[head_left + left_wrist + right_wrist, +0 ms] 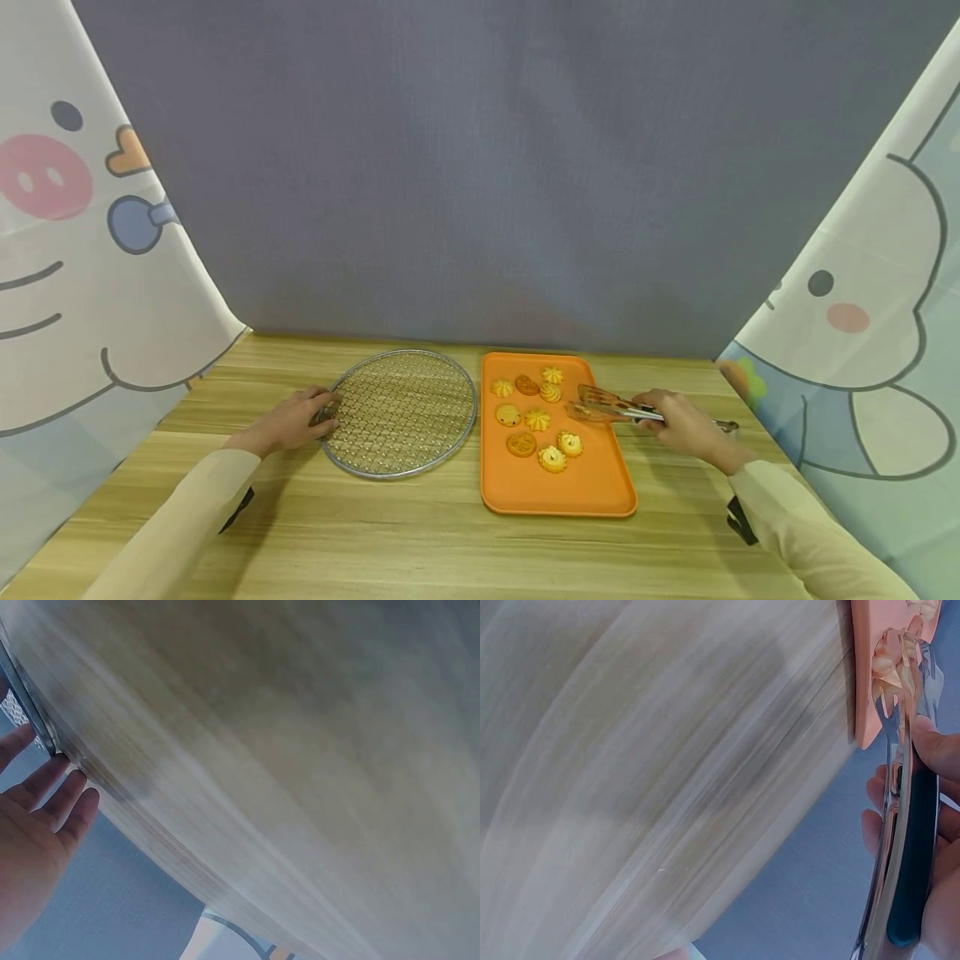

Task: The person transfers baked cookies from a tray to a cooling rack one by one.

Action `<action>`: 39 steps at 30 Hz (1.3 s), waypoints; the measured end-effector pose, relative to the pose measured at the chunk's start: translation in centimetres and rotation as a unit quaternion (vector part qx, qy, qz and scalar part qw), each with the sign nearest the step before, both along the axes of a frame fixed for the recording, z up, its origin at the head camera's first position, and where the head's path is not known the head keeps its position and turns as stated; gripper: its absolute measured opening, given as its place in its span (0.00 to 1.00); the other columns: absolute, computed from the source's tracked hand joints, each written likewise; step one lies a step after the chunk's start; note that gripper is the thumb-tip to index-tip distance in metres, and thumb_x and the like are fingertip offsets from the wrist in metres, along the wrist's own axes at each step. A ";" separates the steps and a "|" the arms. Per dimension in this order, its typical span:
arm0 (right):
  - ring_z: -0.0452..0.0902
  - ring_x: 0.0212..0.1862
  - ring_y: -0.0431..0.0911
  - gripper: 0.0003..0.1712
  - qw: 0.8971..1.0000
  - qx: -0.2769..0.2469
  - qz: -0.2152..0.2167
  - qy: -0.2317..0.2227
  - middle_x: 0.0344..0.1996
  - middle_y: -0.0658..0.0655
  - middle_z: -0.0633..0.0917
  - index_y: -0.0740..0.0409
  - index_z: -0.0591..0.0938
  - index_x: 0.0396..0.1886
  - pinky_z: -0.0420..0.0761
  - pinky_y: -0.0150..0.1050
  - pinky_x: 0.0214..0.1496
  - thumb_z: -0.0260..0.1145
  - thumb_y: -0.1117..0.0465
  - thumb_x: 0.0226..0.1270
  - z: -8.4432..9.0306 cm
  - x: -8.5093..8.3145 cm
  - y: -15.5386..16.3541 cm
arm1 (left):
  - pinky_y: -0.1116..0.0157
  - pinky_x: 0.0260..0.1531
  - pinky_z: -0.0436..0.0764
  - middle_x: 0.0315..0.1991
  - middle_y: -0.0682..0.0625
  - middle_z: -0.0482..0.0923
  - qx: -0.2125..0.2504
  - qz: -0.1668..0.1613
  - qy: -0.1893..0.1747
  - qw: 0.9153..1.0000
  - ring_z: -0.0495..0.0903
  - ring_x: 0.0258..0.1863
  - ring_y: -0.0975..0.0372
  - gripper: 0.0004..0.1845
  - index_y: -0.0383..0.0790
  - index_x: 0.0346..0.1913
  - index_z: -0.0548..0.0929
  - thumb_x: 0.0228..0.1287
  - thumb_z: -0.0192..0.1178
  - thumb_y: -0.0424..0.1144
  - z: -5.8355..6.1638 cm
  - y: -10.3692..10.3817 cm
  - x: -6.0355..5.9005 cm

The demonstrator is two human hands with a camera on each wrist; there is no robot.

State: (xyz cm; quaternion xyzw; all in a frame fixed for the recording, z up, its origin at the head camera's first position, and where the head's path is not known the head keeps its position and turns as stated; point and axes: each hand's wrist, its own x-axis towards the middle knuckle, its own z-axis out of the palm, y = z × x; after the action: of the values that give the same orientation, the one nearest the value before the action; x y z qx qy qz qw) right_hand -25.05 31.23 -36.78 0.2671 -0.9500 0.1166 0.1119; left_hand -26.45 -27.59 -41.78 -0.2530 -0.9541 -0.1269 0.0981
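Observation:
My left hand [300, 419] lies at the left edge of a round wire rack [401, 412], its fingers touching the metal rim. In the left wrist view those fingers [56, 799] look fairly straight beside the rim [26, 701]. My right hand [681, 423] grips metal tongs [622, 408] with dark handle grips. The slotted tong ends are spread apart over the right side of an orange tray [555, 496]; I cannot make out a cookie between them. Several cookies lie on the tray, among them a star-shaped one [537, 419] and a cream-topped one [552, 459].
The rack and tray lie side by side on a wooden table [405, 533]. A grey cloth panel [450, 183] rises behind the table's far edge. Cartoon-printed curtains [855, 350] hang at both sides.

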 end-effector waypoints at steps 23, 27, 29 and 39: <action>0.80 0.40 0.56 0.18 1.000 -0.009 0.011 0.005 0.41 0.64 0.82 0.68 0.80 0.45 0.80 0.46 0.37 0.68 0.70 0.52 -0.7 -0.3 0.1 | 0.39 0.43 0.71 0.50 0.33 0.73 0.002 0.008 -0.024 1.000 0.72 0.46 0.37 0.23 0.34 0.55 0.74 0.60 0.59 0.43 0.2 0.1 0.1; 0.80 0.37 0.53 0.18 1.000 -0.010 0.005 0.001 0.41 0.64 0.82 0.68 0.80 0.45 0.79 0.42 0.33 0.68 0.70 0.52 -0.6 -0.2 0.1 | 0.39 0.44 0.71 0.50 0.33 0.73 0.002 0.007 -0.024 1.000 0.72 0.46 0.36 0.23 0.34 0.55 0.74 0.60 0.59 0.43 0.3 0.1 0.1; 0.79 0.35 0.51 0.18 1.000 -0.011 0.002 -0.003 0.41 0.65 0.82 0.68 0.80 0.45 0.77 0.40 0.31 0.68 0.70 0.52 -0.5 -0.2 0.2 | 0.39 0.43 0.71 0.50 0.32 0.73 0.003 0.007 -0.025 1.000 0.72 0.46 0.36 0.23 0.34 0.55 0.74 0.60 0.59 0.43 0.4 0.2 0.2; 0.74 0.30 0.42 0.18 1.000 -0.007 -0.001 0.004 0.41 0.63 0.83 0.67 0.80 0.45 0.71 0.33 0.28 0.69 0.68 0.52 -0.2 -0.6 0.0 | 0.39 0.44 0.71 0.50 0.33 0.73 0.001 0.011 -0.027 1.000 0.72 0.47 0.36 0.23 0.34 0.55 0.74 0.61 0.59 0.44 0.5 0.2 0.3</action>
State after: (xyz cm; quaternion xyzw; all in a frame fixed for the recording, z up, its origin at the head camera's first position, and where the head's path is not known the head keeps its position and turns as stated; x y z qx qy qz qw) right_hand -25.64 31.24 -36.96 0.2655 -0.9491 0.1217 0.1181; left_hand -26.12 -27.37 -41.23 -0.2384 -0.9591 -0.1335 0.0738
